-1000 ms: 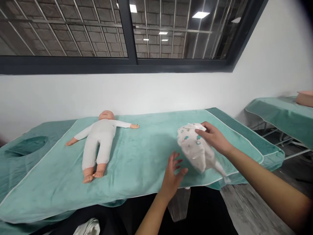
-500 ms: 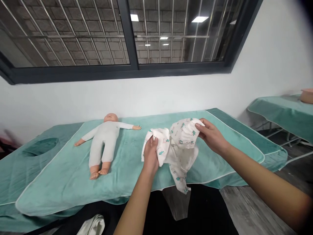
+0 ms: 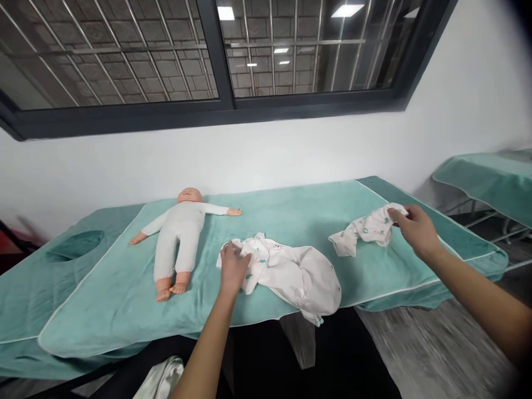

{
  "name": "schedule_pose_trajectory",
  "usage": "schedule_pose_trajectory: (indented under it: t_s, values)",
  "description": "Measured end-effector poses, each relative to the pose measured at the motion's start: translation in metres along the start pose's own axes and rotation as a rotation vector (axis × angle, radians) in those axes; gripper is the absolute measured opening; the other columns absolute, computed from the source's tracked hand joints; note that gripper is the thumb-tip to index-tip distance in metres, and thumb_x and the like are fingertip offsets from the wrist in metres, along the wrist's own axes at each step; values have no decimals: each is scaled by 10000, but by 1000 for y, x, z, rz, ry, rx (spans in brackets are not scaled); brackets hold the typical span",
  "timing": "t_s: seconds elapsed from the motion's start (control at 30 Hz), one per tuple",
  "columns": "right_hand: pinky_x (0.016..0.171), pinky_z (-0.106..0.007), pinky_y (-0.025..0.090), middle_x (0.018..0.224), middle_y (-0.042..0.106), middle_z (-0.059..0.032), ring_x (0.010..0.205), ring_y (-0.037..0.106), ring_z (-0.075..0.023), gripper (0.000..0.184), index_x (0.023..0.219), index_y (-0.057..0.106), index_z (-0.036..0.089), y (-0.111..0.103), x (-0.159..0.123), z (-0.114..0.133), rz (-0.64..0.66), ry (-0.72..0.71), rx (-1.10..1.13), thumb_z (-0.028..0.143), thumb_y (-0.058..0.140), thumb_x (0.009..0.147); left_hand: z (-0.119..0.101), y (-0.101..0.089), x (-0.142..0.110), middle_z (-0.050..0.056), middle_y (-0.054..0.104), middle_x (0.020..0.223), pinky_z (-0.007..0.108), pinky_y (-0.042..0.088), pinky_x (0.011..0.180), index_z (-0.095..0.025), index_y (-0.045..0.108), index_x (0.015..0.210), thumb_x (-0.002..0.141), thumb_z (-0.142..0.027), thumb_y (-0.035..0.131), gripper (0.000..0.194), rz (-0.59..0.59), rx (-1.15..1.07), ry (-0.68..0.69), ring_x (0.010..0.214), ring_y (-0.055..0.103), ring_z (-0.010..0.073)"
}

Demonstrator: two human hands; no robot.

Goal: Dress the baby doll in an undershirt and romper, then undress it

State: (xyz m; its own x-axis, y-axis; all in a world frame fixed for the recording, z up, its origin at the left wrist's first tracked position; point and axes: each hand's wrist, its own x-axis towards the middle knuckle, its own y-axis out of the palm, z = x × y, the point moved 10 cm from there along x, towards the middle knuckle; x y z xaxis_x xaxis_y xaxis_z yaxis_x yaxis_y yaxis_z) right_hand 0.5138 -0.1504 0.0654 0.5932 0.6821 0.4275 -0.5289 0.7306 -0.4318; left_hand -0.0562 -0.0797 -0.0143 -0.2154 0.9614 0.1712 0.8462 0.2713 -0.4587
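In the head view, a white baby shirt (image 3: 310, 271) with green-printed parts lies crumpled on the teal bed cover, its lower end at the front edge. My left hand (image 3: 233, 269) is closed on the printed cloth at its left end. Off to the right, my right hand (image 3: 415, 230) pinches the edge of a small printed baby garment (image 3: 368, 228), which looks like pants. That piece is apart from the shirt and slopes down to the left, low over the cover. A baby doll (image 3: 180, 233) in a white bodysuit lies on its back left of my left hand.
The teal-covered massage bed (image 3: 108, 299) has a face hole (image 3: 75, 246) at its left end. Behind it are a white wall and a barred window (image 3: 233, 105). Another teal-covered bed (image 3: 490, 174) stands at right. Pale cloth (image 3: 162, 379) lies near my lap.
The two printed pieces, held together before, are now apart. My right hand moved right with the small garment; my left hand moved slightly left and down, and the shirt now lies spread on the bed.
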Motion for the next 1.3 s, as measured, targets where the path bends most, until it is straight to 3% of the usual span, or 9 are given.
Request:
schedule_pose_trajectory:
  t_s: [0.1, 0.27, 0.4, 0.53, 0.7, 0.83, 1.03, 1.17, 1.3]
  values:
    - [823, -490, 455, 918, 654, -165, 913, 614, -328, 205, 915, 635, 225, 9, 5, -17, 83, -104, -344, 378, 663, 782, -32, -4, -4, 153, 456, 1391, 444, 393, 1106, -171, 464, 1350, 855, -260, 565, 513, -100, 330, 282, 1316, 461, 289]
    - [1027, -501, 410, 1317, 555, -205, 1262, 492, -367, 427, 1234, 595, 160, 87, -43, 29, 326, -428, -534, 292, 580, 828, -62, 89, -1, 151, 518, 1392, 463, 341, 1123, -162, 479, 1358, 905, -156, 444, 455, 354, 776, 528, 1345, 426, 273]
    - [1039, -427, 437, 1307, 592, -147, 1219, 557, -288, 440, 1299, 548, 181, 175, -117, 71, 700, -427, -326, 309, 551, 879, -65, 126, 12, 144, 616, 1262, 522, 346, 1075, -197, 599, 1190, 841, -112, 514, 369, 501, 855, 541, 1237, 531, 285]
    - [1017, -396, 443, 1313, 615, -119, 1196, 578, -262, 379, 1256, 575, 204, 235, -173, 121, 925, -489, -120, 316, 563, 894, -71, 118, 16, 133, 690, 1027, 461, 413, 955, -178, 642, 979, 842, -106, 492, 215, 537, 913, 541, 1009, 634, 267]
    - [765, -291, 488, 1010, 722, -50, 889, 656, -204, 236, 1071, 653, 220, 267, -172, 167, 942, -485, -79, 343, 611, 873, -109, 60, 10, 127, 651, 1128, 424, 385, 938, -190, 568, 1112, 899, -94, 374, 304, 385, 917, 613, 1045, 605, 269]
    - [715, -284, 435, 914, 714, -48, 819, 628, -212, 217, 1021, 676, 225, 253, -139, 206, 866, -524, -95, 358, 578, 881, -149, -1, 9, 117, 622, 1133, 391, 407, 848, -214, 553, 1142, 929, -142, 356, 299, 161, 932, 689, 1001, 600, 274]
    - [766, -285, 433, 1029, 730, -31, 909, 639, -228, 309, 1132, 659, 273, 181, -89, 244, 613, -567, -195, 235, 500, 870, -190, -78, 12, 82, 612, 1058, 341, 421, 711, -240, 590, 1051, 803, -48, 444, 346, -119, 861, 662, 1012, 580, 262]
    - [758, -299, 430, 1117, 698, -35, 965, 629, -232, 365, 1113, 668, 272, 130, -84, 254, 424, -643, -256, 164, 441, 849, -206, -103, 0, 79, 601, 1119, 344, 446, 782, -227, 610, 1008, 776, -51, 449, 333, -248, 648, 690, 1078, 562, 254]
    - [781, -318, 430, 1144, 677, -34, 1022, 608, -236, 429, 1050, 690, 263, 97, -76, 239, 290, -641, -184, 98, 406, 774, -184, -103, 13, 31, 658, 1035, 315, 463, 838, -219, 606, 974, 769, -80, 425, 306, -123, 300, 537, 995, 602, 209]
